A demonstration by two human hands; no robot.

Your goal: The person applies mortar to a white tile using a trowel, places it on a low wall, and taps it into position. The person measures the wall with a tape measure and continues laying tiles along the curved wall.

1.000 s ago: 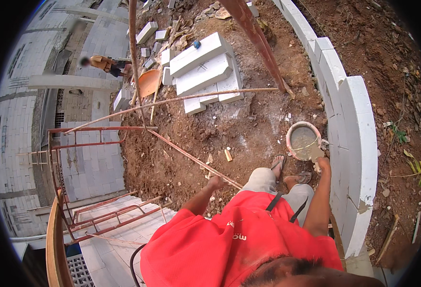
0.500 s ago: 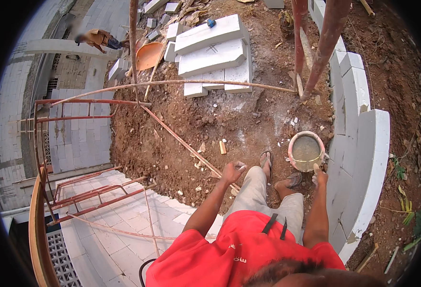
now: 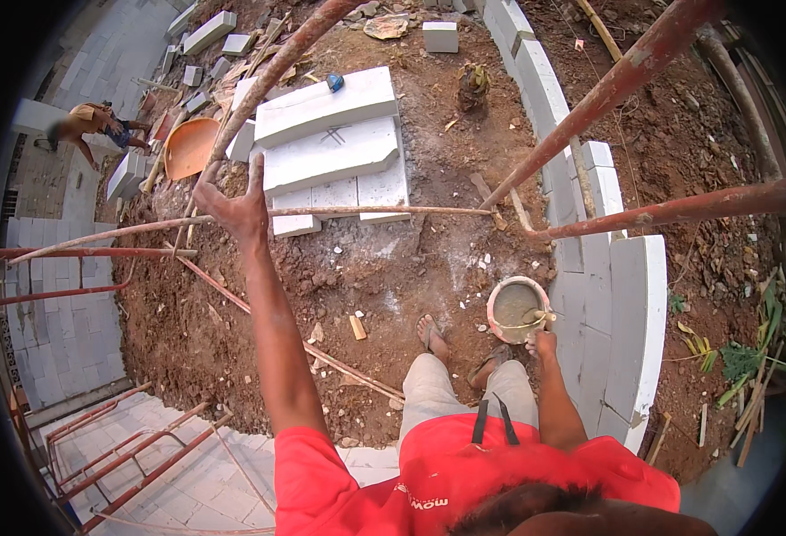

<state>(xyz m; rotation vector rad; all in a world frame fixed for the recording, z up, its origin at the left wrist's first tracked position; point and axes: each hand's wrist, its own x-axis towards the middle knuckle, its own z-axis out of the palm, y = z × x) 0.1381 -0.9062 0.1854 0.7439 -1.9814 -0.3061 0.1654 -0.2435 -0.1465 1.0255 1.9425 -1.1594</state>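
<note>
My left hand (image 3: 235, 204) is stretched out ahead, thumb and fingers spread, right by a slanting rust-red scaffold pole (image 3: 277, 76). I cannot make out any grip on the pole. Low on the right, my right hand (image 3: 542, 342) is closed at the near rim of a round bucket (image 3: 493, 314). Grey wet mortar (image 3: 515, 304) lies in the bucket. A tool with a pale handle (image 3: 545, 317), perhaps a trowel, rests across its rim just above my fingers. Whether the bucket stands on the soil or hangs from my hand, I cannot tell.
A low wall of pale blocks (image 3: 621, 295) runs along my right. Ahead are stacked white blocks (image 3: 330, 161) with a small blue object (image 3: 335, 82) on top, and an orange basin (image 3: 189, 147). Scaffold bars (image 3: 393, 211) cross the way. A person (image 3: 84, 125) bends at far left.
My left hand has swung forward from beside my leg up to the scaffold pole, and its fingers have spread. My right hand stays at the bucket. The whole view has shifted.
</note>
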